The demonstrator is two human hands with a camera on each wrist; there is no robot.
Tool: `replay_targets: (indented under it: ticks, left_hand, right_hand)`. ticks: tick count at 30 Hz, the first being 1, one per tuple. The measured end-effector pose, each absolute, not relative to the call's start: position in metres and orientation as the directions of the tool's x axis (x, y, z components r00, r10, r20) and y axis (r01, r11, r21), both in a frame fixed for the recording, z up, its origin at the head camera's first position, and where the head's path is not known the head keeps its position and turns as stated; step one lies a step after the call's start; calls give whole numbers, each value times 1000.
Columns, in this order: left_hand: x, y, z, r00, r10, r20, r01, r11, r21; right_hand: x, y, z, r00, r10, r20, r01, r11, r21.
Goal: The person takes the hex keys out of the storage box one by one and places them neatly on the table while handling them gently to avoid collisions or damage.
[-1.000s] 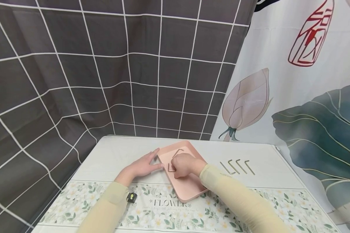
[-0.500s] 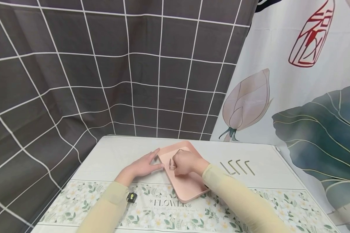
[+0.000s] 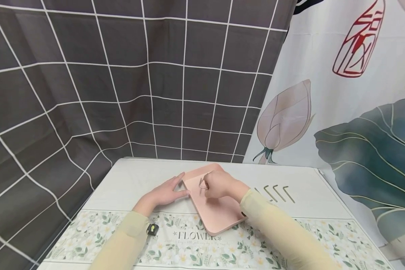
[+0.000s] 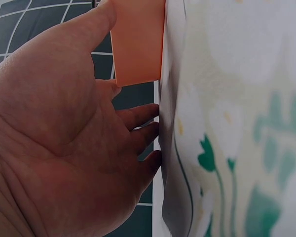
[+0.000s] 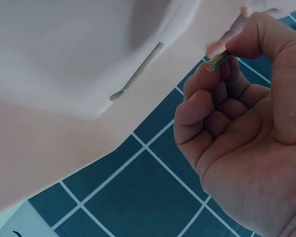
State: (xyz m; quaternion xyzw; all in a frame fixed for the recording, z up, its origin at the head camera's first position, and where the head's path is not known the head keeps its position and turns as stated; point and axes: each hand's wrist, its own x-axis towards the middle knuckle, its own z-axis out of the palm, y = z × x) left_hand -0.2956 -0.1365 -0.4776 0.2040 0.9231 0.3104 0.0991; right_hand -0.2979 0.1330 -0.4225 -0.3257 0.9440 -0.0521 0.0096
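Observation:
In the head view my right hand (image 3: 219, 184) is above the pink tray (image 3: 219, 219), pinching an L-shaped hex key (image 3: 203, 183) between thumb and index finger. The right wrist view shows the cut end of that hex key (image 5: 218, 62) at the fingertips, the other fingers curled in. A second hex key (image 5: 138, 71) lies inside the tray along its wall; in the head view my right hand mostly hides it. My left hand (image 3: 165, 192) lies at the tray's left side, thumb and index finger spread and touching its edge. The left wrist view shows the tray's outer wall (image 4: 138, 44) beside the thumb.
Several hex keys (image 3: 279, 193) lie in a row on the white table (image 3: 310, 198) right of the tray, the leftmost partly behind my right sleeve (image 3: 273, 221). A floral cloth strip (image 3: 175, 247) runs along the front. A dark grid curtain (image 3: 162, 86) hangs behind.
My right hand has lifted a hex key from the tray floor and moved slightly right and up with it. The left hand and tray have stayed put.

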Motion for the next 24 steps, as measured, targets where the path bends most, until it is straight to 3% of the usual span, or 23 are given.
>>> replay_targets:
  ticks: [24]
  left_hand:
    - [-295,-136,-478,-898,437,-61,313,730,608]
  right_hand:
    - [-285,171,-413,-869,-492,56,-495,856,-152]
